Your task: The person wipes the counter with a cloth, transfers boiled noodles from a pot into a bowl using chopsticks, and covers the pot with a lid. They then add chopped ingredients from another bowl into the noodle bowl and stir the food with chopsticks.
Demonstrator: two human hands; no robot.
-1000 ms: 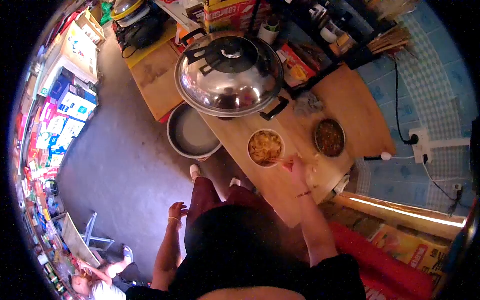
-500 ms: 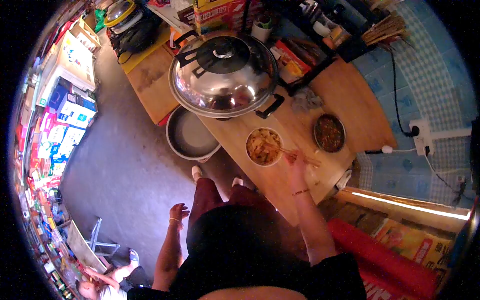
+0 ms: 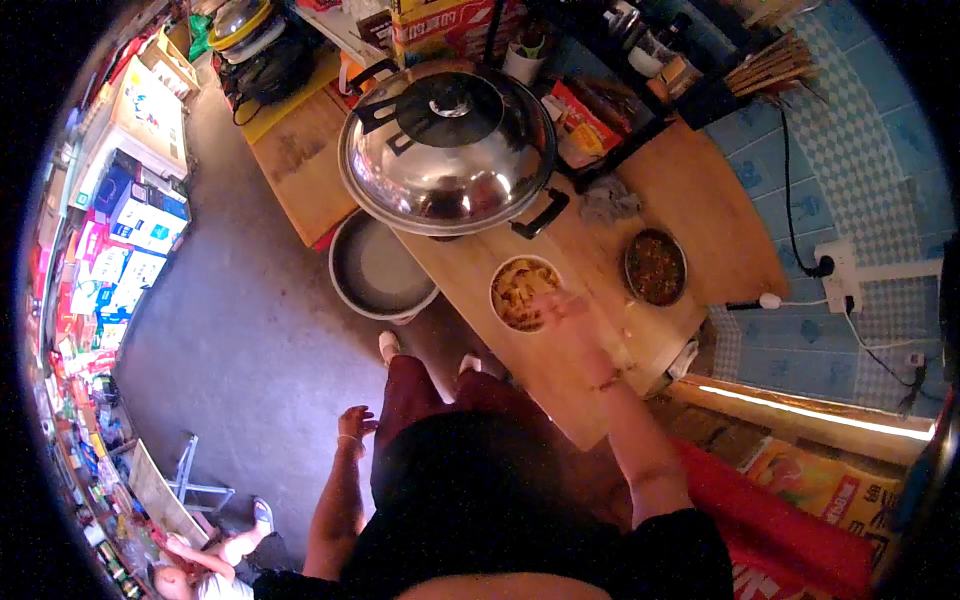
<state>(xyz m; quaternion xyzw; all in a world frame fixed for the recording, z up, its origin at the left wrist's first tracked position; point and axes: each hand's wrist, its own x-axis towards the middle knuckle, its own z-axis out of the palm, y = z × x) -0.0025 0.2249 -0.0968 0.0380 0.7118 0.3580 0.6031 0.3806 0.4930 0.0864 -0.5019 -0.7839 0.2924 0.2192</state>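
Note:
My right hand [image 3: 562, 318], smeared by motion, is over the right edge of a white bowl [image 3: 494, 308] of pale, reddish-sauced food [image 3: 522, 287]. Its fingers are closed on chopsticks, plain half a second ago but blurred now. To the right, a round metal dish [image 3: 630, 275] holds a dark reddish-brown sauce or chopped food [image 3: 656, 262]. My left hand [image 3: 357, 422] hangs beside my leg, holding nothing, its fingers loosely apart.
A large domed steel lid [image 3: 450, 185] covers a pan behind the bowl. Below the wooden table [image 3: 560, 385] stands a wide basin [image 3: 345, 290]. A grey rag [image 3: 610, 200] and power strip [image 3: 840, 265] are to the right. Another person [image 3: 205, 575] sits at lower left.
My right hand has moved left and slightly down, from beside the bowl to over its rim, and has turned blurry. My left hand is nearly unchanged.

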